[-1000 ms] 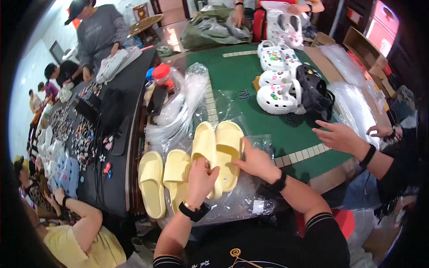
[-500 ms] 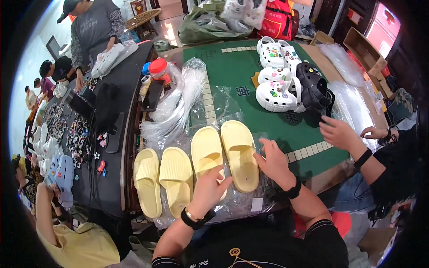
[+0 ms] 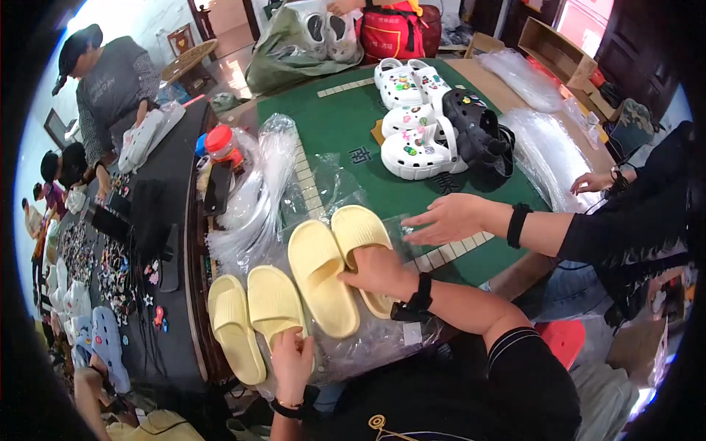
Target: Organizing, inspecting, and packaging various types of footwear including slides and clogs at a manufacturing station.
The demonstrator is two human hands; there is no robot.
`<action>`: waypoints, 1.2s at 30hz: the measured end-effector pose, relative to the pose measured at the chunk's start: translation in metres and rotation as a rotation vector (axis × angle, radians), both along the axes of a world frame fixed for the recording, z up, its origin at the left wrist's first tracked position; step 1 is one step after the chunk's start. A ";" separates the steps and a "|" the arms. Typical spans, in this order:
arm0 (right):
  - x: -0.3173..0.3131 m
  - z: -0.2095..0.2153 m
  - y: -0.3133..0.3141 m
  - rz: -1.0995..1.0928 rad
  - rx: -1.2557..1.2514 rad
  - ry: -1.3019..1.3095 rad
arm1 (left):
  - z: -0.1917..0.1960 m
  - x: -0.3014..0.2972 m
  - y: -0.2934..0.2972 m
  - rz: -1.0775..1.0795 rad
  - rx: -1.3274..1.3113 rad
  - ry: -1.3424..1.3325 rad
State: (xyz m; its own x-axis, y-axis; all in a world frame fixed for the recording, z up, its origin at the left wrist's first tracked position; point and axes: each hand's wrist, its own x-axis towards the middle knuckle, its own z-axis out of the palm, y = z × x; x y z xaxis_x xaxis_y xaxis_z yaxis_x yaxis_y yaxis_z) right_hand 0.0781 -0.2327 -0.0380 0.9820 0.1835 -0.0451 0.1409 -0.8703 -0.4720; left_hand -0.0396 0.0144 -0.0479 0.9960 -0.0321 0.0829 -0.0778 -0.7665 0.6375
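Observation:
Two pairs of pale yellow slide slippers lie side by side on clear plastic. My right hand (image 3: pixel 382 273) lies over the rightmost slipper (image 3: pixel 360 228), its thumb reaching toward the neighbouring slipper (image 3: pixel 315 257); its other fingers are partly hidden and blurred. My left hand (image 3: pixel 292 361) is at the heel of the second slipper (image 3: pixel 273 294) from the left, fingers loosely bent, thumb apart, nothing plainly gripped. At the far left lies another slipper (image 3: pixel 234 323). A co-worker's open hand (image 3: pixel 445 218) reaches in from the right, just beyond my right forearm.
White decorated clogs (image 3: pixel 415 158) and black clogs (image 3: pixel 474 132) stand on the green table (image 3: pixel 334 121). Clear plastic strips (image 3: pixel 254 198) and a red-lidded jar (image 3: pixel 220 143) lie left. Plastic bags (image 3: pixel 548 154) lie right. A dark table (image 3: pixel 180 294) holds small charms.
My right hand has moved left onto the rightmost slipper. My left hand has drawn back toward the second slipper's heel. The co-worker's hand has come closer. The view has shifted.

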 end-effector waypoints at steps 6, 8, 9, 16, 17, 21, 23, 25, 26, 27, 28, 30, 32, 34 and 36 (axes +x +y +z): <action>0.003 -0.007 0.009 -0.084 0.150 -0.125 | -0.002 -0.001 0.003 0.015 -0.039 0.006; 0.004 -0.008 0.010 -0.065 0.006 -0.094 | -0.002 -0.001 0.003 -0.001 0.029 0.000; 0.007 -0.013 0.012 -0.070 0.015 -0.123 | -0.003 0.000 0.004 0.014 0.028 0.002; 0.003 -0.010 -0.013 -0.270 0.116 -0.153 | -0.010 -0.007 0.012 0.045 -0.092 0.033; 0.001 -0.009 -0.026 -0.319 0.046 -0.097 | -0.009 -0.010 0.016 0.013 -0.144 0.016; -0.012 0.011 -0.084 -0.376 0.094 -0.271 | 0.009 -0.017 0.034 0.093 -0.255 0.021; -0.016 0.008 -0.116 -0.388 0.056 -0.333 | 0.005 -0.018 0.049 0.211 -0.218 -0.010; -0.030 0.028 -0.120 -0.523 -0.113 -0.257 | 0.003 -0.016 0.064 0.281 -0.157 -0.062; -0.036 0.038 -0.117 -0.642 -0.011 -0.102 | 0.003 -0.013 0.070 0.339 -0.093 -0.120; -0.040 0.042 -0.114 -0.636 0.008 -0.259 | 0.013 -0.011 0.074 0.338 -0.036 -0.155; -0.045 0.044 -0.112 -0.630 0.028 -0.418 | 0.011 -0.011 0.080 0.349 0.022 -0.168; -0.062 0.047 -0.122 -0.557 0.127 -0.659 | 0.000 0.011 0.067 0.301 0.030 -0.145; -0.065 0.030 -0.105 -0.483 0.219 -0.514 | 0.003 0.006 0.064 0.352 0.005 -0.205; -0.050 0.034 -0.059 -0.134 0.168 -0.555 | 0.003 -0.002 0.075 0.383 0.095 -0.171; -0.053 0.005 -0.039 -0.077 0.217 -0.339 | -0.017 -0.002 0.087 0.409 0.190 -0.110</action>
State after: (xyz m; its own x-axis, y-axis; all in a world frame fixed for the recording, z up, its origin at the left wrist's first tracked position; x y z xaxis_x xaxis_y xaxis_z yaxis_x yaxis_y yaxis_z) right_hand 0.0247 -0.2719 -0.0331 0.9458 0.0783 0.3152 0.2582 -0.7700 -0.5835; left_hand -0.0414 0.1013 -0.0646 0.9156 0.3368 0.2195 0.1960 -0.8508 0.4875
